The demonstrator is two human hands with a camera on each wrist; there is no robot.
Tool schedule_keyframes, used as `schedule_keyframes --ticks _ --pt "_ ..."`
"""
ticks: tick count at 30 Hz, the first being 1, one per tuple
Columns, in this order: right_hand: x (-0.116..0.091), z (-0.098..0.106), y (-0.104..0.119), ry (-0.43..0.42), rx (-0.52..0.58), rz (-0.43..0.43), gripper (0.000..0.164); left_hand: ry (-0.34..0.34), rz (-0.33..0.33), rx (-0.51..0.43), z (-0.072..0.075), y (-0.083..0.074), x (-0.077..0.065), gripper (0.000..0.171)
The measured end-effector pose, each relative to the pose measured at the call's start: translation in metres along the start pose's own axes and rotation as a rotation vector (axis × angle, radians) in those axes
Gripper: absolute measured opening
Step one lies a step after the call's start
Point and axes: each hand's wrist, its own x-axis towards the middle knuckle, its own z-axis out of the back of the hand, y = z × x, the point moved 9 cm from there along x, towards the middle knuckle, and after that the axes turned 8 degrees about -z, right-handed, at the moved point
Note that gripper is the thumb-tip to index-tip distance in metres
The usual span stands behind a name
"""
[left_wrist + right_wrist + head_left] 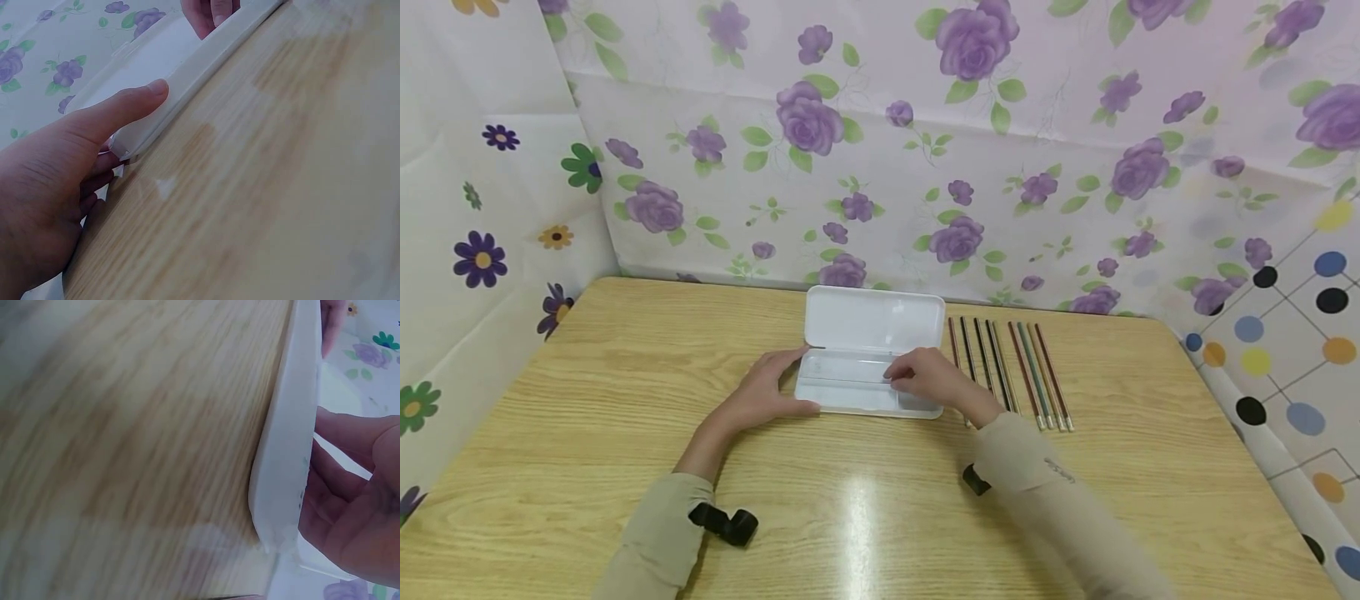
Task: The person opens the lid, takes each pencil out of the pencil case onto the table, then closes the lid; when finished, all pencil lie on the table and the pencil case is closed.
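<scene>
A white pencil case (850,398) lies on the table with its lid (875,319) raised at the back. Thin dividers split its inside into compartments. My left hand (763,390) holds the case's left end, thumb along the front edge and fingers round the far side. In the left wrist view the left thumb (140,103) presses on the front wall. My right hand (928,377) reaches into the case from the right with bent fingers near a divider. The case wall hides those fingertips in the right wrist view, so whether they pinch anything is unclear.
Several pencils (1041,375) in different colours lie side by side right of the case, some partly behind my right forearm. The wooden table (865,508) meets a flowered cloth (887,167) at the back. Patterned cloths also hang at both sides.
</scene>
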Motion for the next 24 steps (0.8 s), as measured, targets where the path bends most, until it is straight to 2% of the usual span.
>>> schedule_keyframes --ticks 8,13,24 --pt "0.0046 -0.0031 0.007 0.064 -0.121 0.053 0.013 0.001 -0.004 -0.003 0.0002 -0.0012 0.0002 0.098" --pt "0.0055 -0.0038 0.005 0.089 -0.116 0.027 0.013 0.006 -0.007 0.002 -0.0003 -0.0016 0.0008 0.098" --pt "0.0063 -0.0046 0.0054 0.061 -0.085 0.008 0.011 0.003 -0.002 0.004 -0.0017 -0.0001 -0.0013 0.098"
